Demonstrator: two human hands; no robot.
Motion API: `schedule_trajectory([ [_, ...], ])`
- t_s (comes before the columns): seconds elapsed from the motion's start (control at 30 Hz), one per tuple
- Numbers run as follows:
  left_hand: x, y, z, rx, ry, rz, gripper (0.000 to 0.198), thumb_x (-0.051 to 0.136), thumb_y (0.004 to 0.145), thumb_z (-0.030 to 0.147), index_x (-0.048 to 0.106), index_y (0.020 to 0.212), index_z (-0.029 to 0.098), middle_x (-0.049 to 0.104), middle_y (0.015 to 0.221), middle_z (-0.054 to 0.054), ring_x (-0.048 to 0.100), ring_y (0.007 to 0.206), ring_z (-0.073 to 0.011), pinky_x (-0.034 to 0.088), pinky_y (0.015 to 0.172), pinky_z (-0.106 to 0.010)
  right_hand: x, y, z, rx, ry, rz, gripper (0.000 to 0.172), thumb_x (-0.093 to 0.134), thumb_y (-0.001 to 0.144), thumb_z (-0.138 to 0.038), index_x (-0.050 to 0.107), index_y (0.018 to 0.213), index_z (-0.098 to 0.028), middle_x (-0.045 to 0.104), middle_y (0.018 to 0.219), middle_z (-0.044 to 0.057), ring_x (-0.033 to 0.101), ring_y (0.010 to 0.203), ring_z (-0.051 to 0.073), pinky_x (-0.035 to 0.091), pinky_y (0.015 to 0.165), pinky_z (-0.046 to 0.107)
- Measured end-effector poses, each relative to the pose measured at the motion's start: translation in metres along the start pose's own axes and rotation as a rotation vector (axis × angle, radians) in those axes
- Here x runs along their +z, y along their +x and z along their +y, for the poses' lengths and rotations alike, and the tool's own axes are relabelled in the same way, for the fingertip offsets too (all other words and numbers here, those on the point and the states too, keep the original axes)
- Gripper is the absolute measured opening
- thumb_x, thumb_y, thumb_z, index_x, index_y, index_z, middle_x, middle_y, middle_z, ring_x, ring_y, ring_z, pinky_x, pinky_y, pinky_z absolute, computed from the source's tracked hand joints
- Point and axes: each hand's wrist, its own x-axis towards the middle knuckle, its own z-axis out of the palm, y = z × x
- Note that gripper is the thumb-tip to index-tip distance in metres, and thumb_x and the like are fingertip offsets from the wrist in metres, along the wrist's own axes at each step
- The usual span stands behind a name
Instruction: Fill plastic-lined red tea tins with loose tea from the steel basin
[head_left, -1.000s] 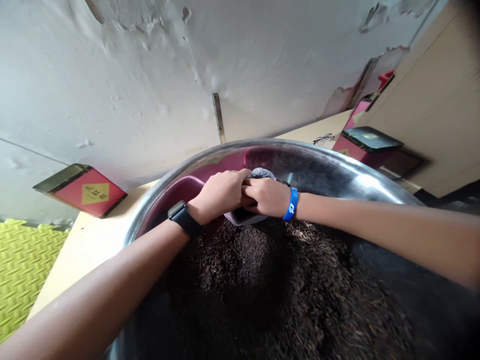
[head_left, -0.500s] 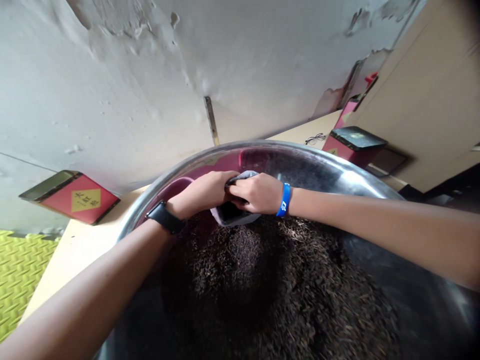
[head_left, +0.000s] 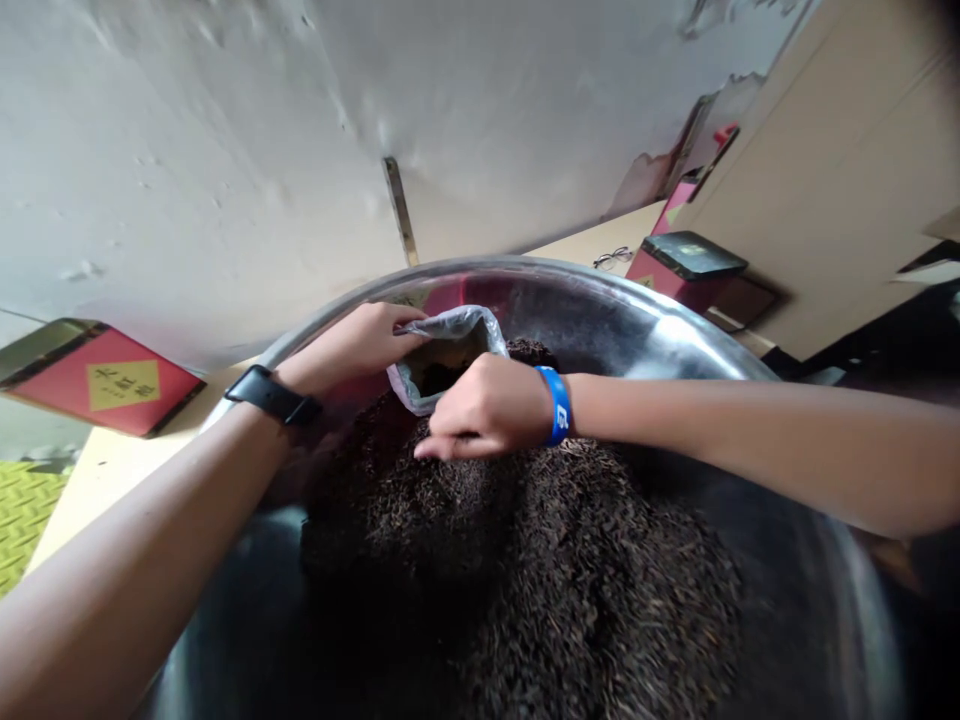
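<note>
Spreading the plastic liner point(head_left: 484, 322): as judged from the head view, this step was best done with the rim drawn out evenly under a light pinch, so that the thin film was neither torn nor folded inward.
Liner's place: it was stood inside the metal basin point(head_left: 585, 279), toward the far side, with its mouth turned upward; dark matter could be seen low within it.
Loose dark leaves point(head_left: 600, 560): they were heaped in front of the liner and beside it, so a steady grip was judged useful against tipping.
Left hand point(head_left: 364, 345): it was narrowed at the liner's left rim, the edge being pinched between thumb and fingers.
Right hand point(head_left: 487, 405): it was loosely curled, thumb extended, in front of the liner's near right edge; whether anything was held or the film was touched could not be told.
Bench point(head_left: 67, 510): one red tin point(head_left: 112, 380) was placed left of the basin, and another, dark-lidded tin point(head_left: 690, 270) was placed beyond its right side, near eyeglasses point(head_left: 613, 258).
</note>
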Motion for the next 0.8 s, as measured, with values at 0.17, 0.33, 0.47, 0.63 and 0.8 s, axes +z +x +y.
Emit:
schedule_trajectory([
  [0.17, -0.002, -0.001, 0.001, -0.028, 0.009, 0.001, 0.033, 0.044, 0.08, 0.038, 0.065, 0.098, 0.02, 0.067, 0.093, -0.002, 0.057, 0.072, -0.0155, 0.04, 0.063, -0.024, 0.004, -0.003, -0.02, -0.101, 0.16, -0.182, 0.044, 0.037, 0.085, -0.046, 0.052, 0.055, -0.017, 0.056, 0.054, -0.001, 0.046, 0.051, 0.009, 0.021, 0.05, 0.025],
  [0.33, -0.001, 0.0, 0.0, -0.026, 0.008, 0.003, 0.034, 0.043, 0.08, 0.039, 0.064, 0.1, 0.02, 0.066, 0.098, -0.003, 0.057, 0.076, -0.0159, 0.041, 0.065, -0.024, 0.0, -0.003, -0.017, 0.023, 0.165, -0.228, 0.038, 0.039, 0.081, -0.049, 0.051, 0.064, -0.017, 0.055, 0.056, 0.0, 0.045, 0.052, 0.01, 0.024, 0.051, 0.025],
  [0.47, 0.0, 0.0, 0.0, -0.031, 0.014, 0.0, 0.034, 0.043, 0.08, 0.04, 0.064, 0.099, 0.02, 0.067, 0.095, -0.003, 0.056, 0.075, -0.0155, 0.04, 0.064, -0.024, -0.005, -0.002, -0.013, 0.057, 0.173, -0.201, 0.033, 0.041, 0.08, -0.049, 0.052, 0.075, -0.018, 0.058, 0.064, 0.001, 0.046, 0.057, 0.011, 0.026, 0.053, 0.024],
  [0.63, 0.0, 0.0, 0.004, -0.019, 0.007, -0.014, 0.033, 0.043, 0.081, 0.039, 0.064, 0.099, 0.02, 0.067, 0.087, -0.003, 0.055, 0.069, -0.0151, 0.039, 0.062, -0.025, -0.007, -0.002, -0.01, 0.095, 0.112, -0.082, 0.03, 0.04, 0.081, -0.043, 0.052, 0.075, -0.017, 0.056, 0.064, 0.001, 0.044, 0.056, 0.01, 0.026, 0.053, 0.024],
  [0.8, 0.002, -0.001, 0.004, 0.013, -0.002, -0.031, 0.032, 0.044, 0.08, 0.038, 0.063, 0.1, 0.022, 0.067, 0.09, -0.002, 0.056, 0.071, -0.0148, 0.038, 0.061, -0.024, -0.003, -0.003, -0.005, 0.152, 0.021, 0.047, 0.045, 0.03, 0.087, -0.045, 0.054, 0.061, -0.017, 0.049, 0.051, -0.001, 0.04, 0.049, 0.009, 0.024, 0.052, 0.024],
])
